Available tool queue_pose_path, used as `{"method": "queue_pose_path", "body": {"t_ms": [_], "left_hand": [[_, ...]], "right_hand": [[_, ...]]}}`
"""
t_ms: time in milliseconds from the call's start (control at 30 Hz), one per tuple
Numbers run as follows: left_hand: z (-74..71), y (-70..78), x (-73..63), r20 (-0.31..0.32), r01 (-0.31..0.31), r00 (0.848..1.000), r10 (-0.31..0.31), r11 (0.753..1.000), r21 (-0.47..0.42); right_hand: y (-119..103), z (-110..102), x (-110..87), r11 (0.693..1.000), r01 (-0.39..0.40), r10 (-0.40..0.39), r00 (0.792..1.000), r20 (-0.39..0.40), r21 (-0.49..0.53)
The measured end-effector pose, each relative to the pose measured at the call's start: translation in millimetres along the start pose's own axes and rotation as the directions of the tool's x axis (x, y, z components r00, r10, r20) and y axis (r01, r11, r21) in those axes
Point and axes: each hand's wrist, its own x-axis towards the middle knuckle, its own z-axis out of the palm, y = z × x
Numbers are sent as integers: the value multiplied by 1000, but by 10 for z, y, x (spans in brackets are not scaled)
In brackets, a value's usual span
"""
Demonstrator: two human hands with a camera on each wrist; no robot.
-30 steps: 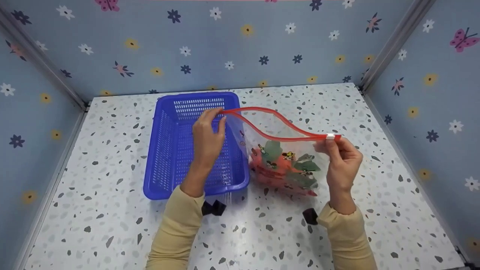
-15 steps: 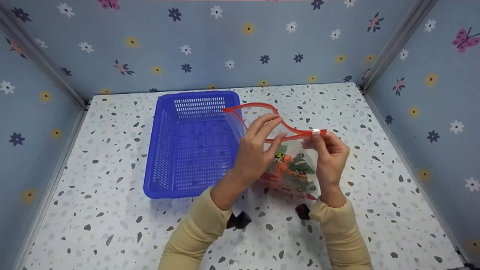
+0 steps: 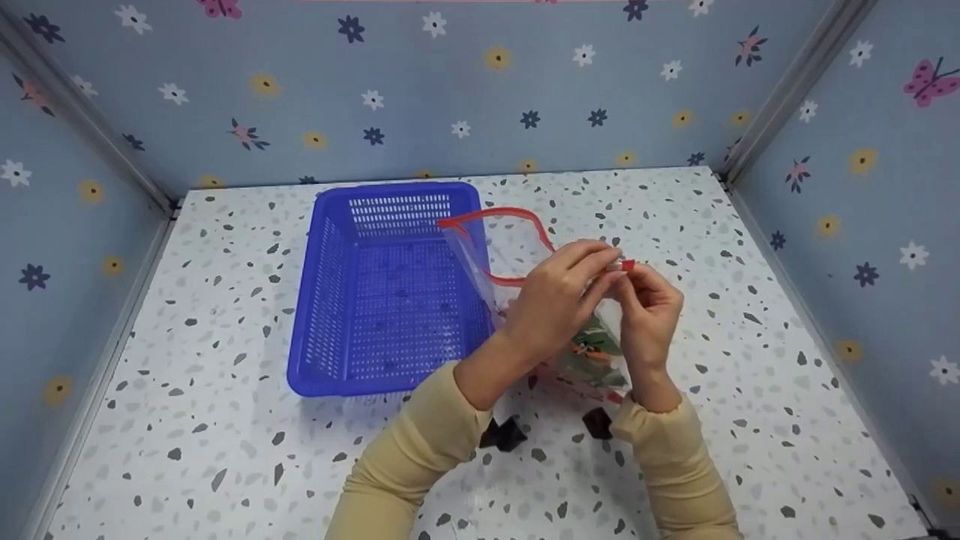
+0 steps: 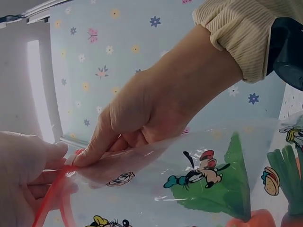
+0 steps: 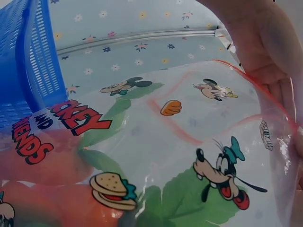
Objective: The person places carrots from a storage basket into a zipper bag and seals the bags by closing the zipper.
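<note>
A clear zip bag (image 3: pixel 511 212) with a red zip edge and cartoon prints stands beside the basket, its left part gaping. Rounded orange-red things with green leaf shapes (image 4: pixel 208 194) show through it; their exact kind is unclear. My left hand (image 3: pixel 551 300) reaches across the bag's front and pinches the zip's white slider (image 4: pixel 71 160) at the right end. Close against it, my right hand (image 3: pixel 651 322) holds the red corner (image 3: pixel 628 265) of the bag between thumb and fingers. In the head view the left hand hides much of the bag's contents.
A blue perforated plastic basket (image 3: pixel 301 352) stands left of the bag, nothing seen inside. Both rest on a white speckled table (image 3: pixel 225 450). Flower-patterned panels (image 3: pixel 420 75) rise at the back and both sides. Dark wrist devices (image 3: pixel 512 433) hang below the wrists.
My left hand has left the bag's left corner and moved right along the zip to the slider. My right hand, holding its corner, has shifted slightly left.
</note>
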Motion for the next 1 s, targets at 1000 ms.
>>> {"method": "queue_pose_path", "body": {"t_ms": [1000], "left_hand": [[-178, -149, -102, -202, -55, 978, 57, 998, 16]], "right_hand": [[-175, -119, 137, 928, 230, -220, 973, -69, 292]]}}
